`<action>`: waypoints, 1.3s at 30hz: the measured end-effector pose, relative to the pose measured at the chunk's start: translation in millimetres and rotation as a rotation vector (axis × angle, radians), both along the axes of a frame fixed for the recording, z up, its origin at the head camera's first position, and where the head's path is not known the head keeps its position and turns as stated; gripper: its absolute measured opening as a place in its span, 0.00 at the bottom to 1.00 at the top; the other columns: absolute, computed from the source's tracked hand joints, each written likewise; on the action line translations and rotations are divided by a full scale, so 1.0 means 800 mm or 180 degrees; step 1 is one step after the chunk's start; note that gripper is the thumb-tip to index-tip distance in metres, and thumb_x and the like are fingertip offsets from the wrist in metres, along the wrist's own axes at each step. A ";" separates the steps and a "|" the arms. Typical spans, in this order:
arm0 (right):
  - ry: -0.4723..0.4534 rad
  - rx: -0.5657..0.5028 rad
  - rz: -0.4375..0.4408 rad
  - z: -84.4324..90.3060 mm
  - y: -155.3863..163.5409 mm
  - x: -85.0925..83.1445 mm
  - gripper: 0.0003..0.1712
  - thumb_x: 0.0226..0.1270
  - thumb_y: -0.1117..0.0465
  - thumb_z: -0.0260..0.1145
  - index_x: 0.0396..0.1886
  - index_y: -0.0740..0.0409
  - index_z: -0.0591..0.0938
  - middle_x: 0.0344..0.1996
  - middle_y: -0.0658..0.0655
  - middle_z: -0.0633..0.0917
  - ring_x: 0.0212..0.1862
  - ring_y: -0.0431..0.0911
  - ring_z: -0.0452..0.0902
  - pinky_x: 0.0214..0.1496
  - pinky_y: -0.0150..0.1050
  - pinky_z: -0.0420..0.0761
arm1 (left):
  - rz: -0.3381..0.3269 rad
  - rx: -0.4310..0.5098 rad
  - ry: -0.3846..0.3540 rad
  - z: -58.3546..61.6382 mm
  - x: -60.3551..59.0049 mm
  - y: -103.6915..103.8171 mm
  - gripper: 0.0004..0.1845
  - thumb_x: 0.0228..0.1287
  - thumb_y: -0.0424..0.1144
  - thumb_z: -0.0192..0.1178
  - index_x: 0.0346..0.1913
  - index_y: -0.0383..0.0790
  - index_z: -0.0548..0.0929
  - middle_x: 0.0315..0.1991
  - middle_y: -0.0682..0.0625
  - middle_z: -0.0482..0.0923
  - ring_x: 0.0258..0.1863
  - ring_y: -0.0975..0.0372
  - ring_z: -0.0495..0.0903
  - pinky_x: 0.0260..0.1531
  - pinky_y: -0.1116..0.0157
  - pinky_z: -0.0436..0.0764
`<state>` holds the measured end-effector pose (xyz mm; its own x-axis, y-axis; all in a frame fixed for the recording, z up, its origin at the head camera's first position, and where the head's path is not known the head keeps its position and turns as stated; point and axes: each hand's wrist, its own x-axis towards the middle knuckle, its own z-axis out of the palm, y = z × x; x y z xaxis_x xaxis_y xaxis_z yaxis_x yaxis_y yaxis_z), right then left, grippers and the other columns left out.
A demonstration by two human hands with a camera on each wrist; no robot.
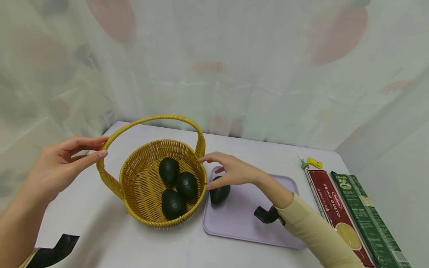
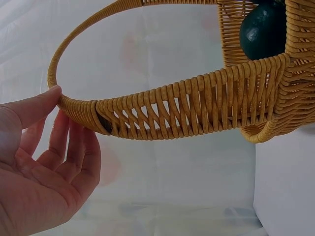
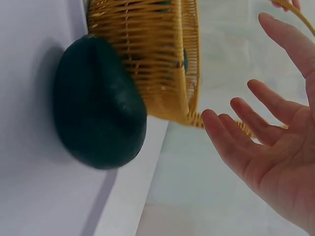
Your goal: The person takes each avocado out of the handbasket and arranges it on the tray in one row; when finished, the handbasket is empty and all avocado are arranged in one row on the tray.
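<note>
A yellow woven basket (image 1: pixel 144 190) with a tall handle (image 1: pixel 161 117) stands on the white table, holding three dark green avocados (image 1: pixel 173 204). My left hand (image 1: pixel 62 163) pinches the left side of the handle between thumb and fingers, as the left wrist view also shows. On the other side, my right hand (image 1: pixel 231 169) hovers by the basket's right rim with its fingers spread and loosely bent. The palm looks bare in the right wrist view. Beneath that hand, another avocado (image 3: pixel 98 108) lies at the left end of a lilac tray (image 1: pixel 241 223).
Right of the tray lie a red spaghetti pack (image 1: pixel 331 203) and a long green pack (image 1: pixel 365 219). Behind them are a small yellow packet (image 1: pixel 315 162) and a green-wrapped lollipop (image 1: pixel 303 164). A patterned curtain (image 1: pixel 214 74) hangs along the table's back edge.
</note>
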<state>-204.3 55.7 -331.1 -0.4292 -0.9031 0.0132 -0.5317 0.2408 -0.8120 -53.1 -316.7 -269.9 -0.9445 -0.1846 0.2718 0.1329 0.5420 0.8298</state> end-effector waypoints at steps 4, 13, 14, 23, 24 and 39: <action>-0.0016 -0.0016 0.0152 0.003 -0.015 0.002 0.41 0.58 0.55 0.75 0.69 0.50 0.68 0.66 0.50 0.70 0.67 0.47 0.63 0.61 0.44 0.79 | 0.0007 -0.0004 -0.0019 0.000 -0.001 0.000 0.14 0.61 0.31 0.68 0.50 0.34 0.83 0.49 0.65 0.82 0.45 0.74 0.80 0.43 0.83 0.78; 0.0261 0.0172 0.0418 -0.001 -0.050 0.000 0.40 0.58 0.54 0.75 0.69 0.52 0.69 0.65 0.51 0.71 0.57 0.39 0.69 0.53 0.37 0.82 | -0.0003 -0.0051 0.0007 0.002 -0.002 0.001 0.14 0.61 0.31 0.68 0.49 0.33 0.83 0.49 0.64 0.82 0.46 0.73 0.79 0.44 0.83 0.78; 0.0307 0.0209 0.0450 -0.001 -0.054 0.000 0.40 0.58 0.54 0.76 0.69 0.51 0.69 0.65 0.51 0.71 0.55 0.40 0.70 0.51 0.35 0.82 | -0.0008 -0.0052 0.0019 0.002 -0.002 0.001 0.13 0.61 0.31 0.68 0.49 0.33 0.83 0.49 0.64 0.82 0.47 0.73 0.79 0.44 0.83 0.78; 0.0429 0.0571 0.0674 -0.007 -0.083 -0.007 0.39 0.59 0.55 0.74 0.69 0.56 0.69 0.64 0.55 0.71 0.52 0.52 0.72 0.46 0.29 0.79 | -0.0034 -0.0068 0.0039 0.003 0.000 0.002 0.14 0.61 0.31 0.67 0.49 0.33 0.83 0.49 0.62 0.82 0.46 0.72 0.79 0.44 0.83 0.78; 0.0486 0.0648 0.0675 -0.008 -0.086 -0.007 0.39 0.59 0.54 0.74 0.69 0.55 0.70 0.64 0.54 0.71 0.53 0.51 0.73 0.48 0.30 0.78 | -0.0036 -0.0068 0.0039 0.003 0.000 0.002 0.14 0.61 0.31 0.67 0.50 0.32 0.83 0.49 0.62 0.82 0.46 0.72 0.80 0.44 0.83 0.78; 0.0747 0.1441 0.0841 -0.008 -0.122 -0.016 0.36 0.59 0.55 0.74 0.67 0.51 0.73 0.65 0.51 0.72 0.66 0.44 0.65 0.65 0.33 0.69 | -0.0002 -0.0102 0.0023 0.004 0.003 0.003 0.14 0.62 0.32 0.68 0.49 0.34 0.83 0.49 0.64 0.82 0.44 0.73 0.81 0.44 0.83 0.78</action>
